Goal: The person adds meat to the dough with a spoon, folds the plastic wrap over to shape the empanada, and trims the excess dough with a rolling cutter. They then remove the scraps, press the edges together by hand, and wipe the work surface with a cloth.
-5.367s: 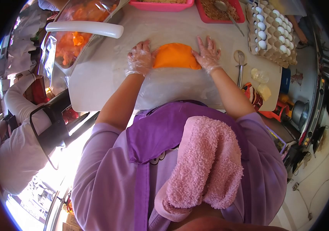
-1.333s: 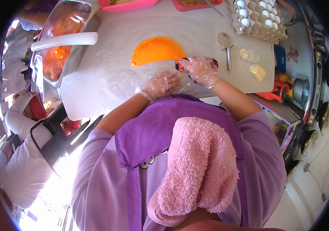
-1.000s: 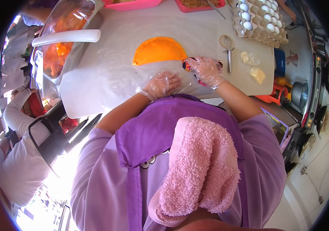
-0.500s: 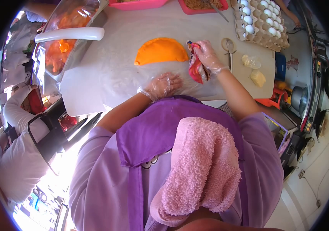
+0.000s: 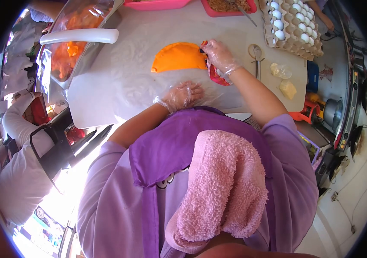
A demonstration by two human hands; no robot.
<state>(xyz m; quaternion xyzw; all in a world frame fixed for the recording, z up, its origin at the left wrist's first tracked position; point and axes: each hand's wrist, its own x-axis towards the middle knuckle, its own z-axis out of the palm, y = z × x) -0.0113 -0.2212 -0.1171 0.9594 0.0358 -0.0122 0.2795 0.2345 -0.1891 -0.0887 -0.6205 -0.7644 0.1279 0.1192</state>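
Note:
An orange half-moon empanada [image 5: 178,57] lies on the table, its curved edge away from me. My right hand [image 5: 221,56], in a clear plastic glove, pinches a crumpled red patterned packet [image 5: 217,76]. Its dark top overlaps the empanada's right end, and the rest hangs down toward the tabletop. My left hand [image 5: 184,95], gloved too, rests with fingers stretched out on the table below the empanada, near my purple apron [image 5: 170,133].
Right of my hands are a long-handled tool [image 5: 258,64], dough lumps [image 5: 287,89] and an egg tray [image 5: 293,26]. A plastic-covered tub of orange dough [image 5: 69,56] stands left. Pink trays [image 5: 230,13] line the back. Another person's hand [image 5: 329,22] shows at upper right.
My right hand has moved up and left, bringing the red packet to the empanada's right end. My left hand stays in place.

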